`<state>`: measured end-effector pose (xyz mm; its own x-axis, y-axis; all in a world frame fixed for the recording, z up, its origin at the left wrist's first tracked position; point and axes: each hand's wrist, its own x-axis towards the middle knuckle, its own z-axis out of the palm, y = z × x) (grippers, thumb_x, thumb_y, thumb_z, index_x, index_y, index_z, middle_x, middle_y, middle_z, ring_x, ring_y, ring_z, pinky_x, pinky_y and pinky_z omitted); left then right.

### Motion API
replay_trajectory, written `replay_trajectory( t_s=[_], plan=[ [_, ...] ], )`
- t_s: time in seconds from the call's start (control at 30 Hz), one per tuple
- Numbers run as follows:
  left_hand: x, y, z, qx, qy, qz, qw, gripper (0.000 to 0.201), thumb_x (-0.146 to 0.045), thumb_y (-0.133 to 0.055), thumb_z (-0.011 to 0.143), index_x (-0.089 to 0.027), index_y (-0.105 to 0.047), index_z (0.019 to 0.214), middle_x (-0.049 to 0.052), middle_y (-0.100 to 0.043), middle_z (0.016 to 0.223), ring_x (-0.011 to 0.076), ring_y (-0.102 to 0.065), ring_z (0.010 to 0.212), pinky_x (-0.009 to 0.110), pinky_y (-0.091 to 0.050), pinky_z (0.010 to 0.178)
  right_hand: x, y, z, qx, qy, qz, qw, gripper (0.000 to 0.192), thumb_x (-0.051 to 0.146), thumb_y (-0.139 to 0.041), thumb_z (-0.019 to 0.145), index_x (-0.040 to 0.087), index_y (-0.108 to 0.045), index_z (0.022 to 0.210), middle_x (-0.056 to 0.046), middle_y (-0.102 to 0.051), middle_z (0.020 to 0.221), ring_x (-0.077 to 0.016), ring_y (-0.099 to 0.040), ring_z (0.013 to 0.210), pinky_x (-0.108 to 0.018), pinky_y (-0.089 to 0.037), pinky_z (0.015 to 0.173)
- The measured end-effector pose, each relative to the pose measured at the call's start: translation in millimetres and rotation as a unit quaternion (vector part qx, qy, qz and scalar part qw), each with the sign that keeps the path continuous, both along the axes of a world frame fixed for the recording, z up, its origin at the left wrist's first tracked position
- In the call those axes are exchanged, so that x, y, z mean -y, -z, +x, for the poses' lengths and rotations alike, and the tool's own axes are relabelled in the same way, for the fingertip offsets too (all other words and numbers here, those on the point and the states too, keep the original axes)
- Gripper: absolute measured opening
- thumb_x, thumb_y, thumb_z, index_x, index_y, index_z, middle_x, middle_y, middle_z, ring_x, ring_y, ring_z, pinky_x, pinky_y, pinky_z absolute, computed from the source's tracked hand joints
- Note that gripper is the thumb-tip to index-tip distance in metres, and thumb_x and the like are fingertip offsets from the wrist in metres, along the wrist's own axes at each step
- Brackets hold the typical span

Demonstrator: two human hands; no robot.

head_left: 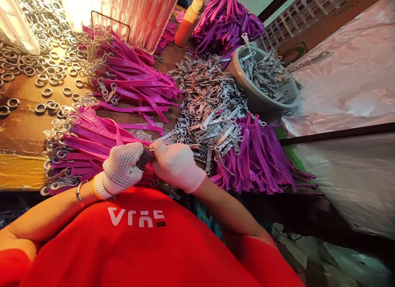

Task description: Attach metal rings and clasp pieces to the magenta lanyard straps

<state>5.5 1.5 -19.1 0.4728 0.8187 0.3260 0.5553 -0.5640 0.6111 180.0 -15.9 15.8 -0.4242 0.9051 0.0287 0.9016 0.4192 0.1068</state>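
Note:
My left hand point(121, 165), in a white glove with grey dots and dark fingertips, is closed at the front edge of the bench. My right hand point(174, 163), in a plain white glove, pinches right beside it, the fingertips of both almost touching. A bit of magenta strap point(148, 171) shows between and below them; the rest of what they grip is hidden by the fingers. Left of my hands lies a bundle of magenta straps point(92, 132) with metal rings and links at their ends. Just beyond my right hand is a heap of silver metal links point(212, 101).
Loose metal rings point(46, 91) are scattered at the left. A second strap bundle point(132, 75) lies farther back. Purple straps point(256, 155) hang over the right edge. A grey bucket point(262, 89) of links, an orange bottle point(188, 21) and plastic sheeting point(348, 81) stand around.

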Motion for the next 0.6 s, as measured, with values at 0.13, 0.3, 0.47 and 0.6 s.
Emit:
replay_trajectory(
  t_s=[0.13, 0.3, 0.47, 0.6],
  plan=[
    [-9.6, -11.1, 0.0, 0.005, 0.062, -0.002, 0.998, 0.015, -0.017, -0.046, 0.078, -0.017, -0.061, 0.076, 0.005, -0.066, 0.068, 0.0186, -0.061, 0.061, 0.028, -0.038, 0.056, -0.3, -16.5, 10.7, 0.026, -0.029, -0.016, 0.999, 0.033, 0.04, -0.048, 0.096, 0.012, -0.064, 0.092, -0.009, -0.068, 0.06, -0.0202, -0.061, 0.052, -0.032, -0.017, 0.051],
    [-34.3, -37.3, -8.1, -0.042, 0.168, 0.074, 0.982, 0.014, -0.018, -0.051, 0.081, -0.017, -0.064, 0.076, 0.001, -0.064, 0.066, 0.0158, -0.059, 0.058, 0.026, -0.036, 0.055, 8.3, -41.6, 32.1, -0.065, -0.07, -0.026, 0.995, 0.04, 0.049, -0.045, 0.102, 0.016, -0.067, 0.096, -0.005, -0.071, 0.067, -0.0173, -0.063, 0.054, -0.029, -0.027, 0.051],
    [-74.5, -76.6, -32.7, -0.014, 0.14, 0.148, 0.979, 0.047, -0.052, -0.047, 0.098, -0.015, -0.072, 0.08, -0.004, -0.059, 0.063, 0.0089, -0.057, 0.056, 0.019, -0.035, 0.056, 21.4, -68.8, 58.5, -0.217, 0.022, 0.04, 0.975, 0.027, 0.036, -0.055, 0.1, 0.021, -0.064, 0.119, -0.001, -0.076, 0.092, -0.0139, -0.068, 0.069, -0.022, -0.045, 0.063],
    [-96.6, -108.4, -59.1, -0.152, -0.047, 0.198, 0.967, 0.076, -0.069, -0.03, 0.092, -0.007, -0.072, 0.087, -0.006, -0.041, 0.068, 0.0158, -0.067, 0.085, 0.036, -0.044, 0.084, 30.5, -69.7, 81.1, -0.271, 0.121, 0.098, 0.95, 0.028, 0.035, -0.06, 0.096, 0.024, -0.063, 0.122, 0.002, -0.073, 0.088, -0.0136, -0.066, 0.068, -0.023, -0.048, 0.064]
  ],
)
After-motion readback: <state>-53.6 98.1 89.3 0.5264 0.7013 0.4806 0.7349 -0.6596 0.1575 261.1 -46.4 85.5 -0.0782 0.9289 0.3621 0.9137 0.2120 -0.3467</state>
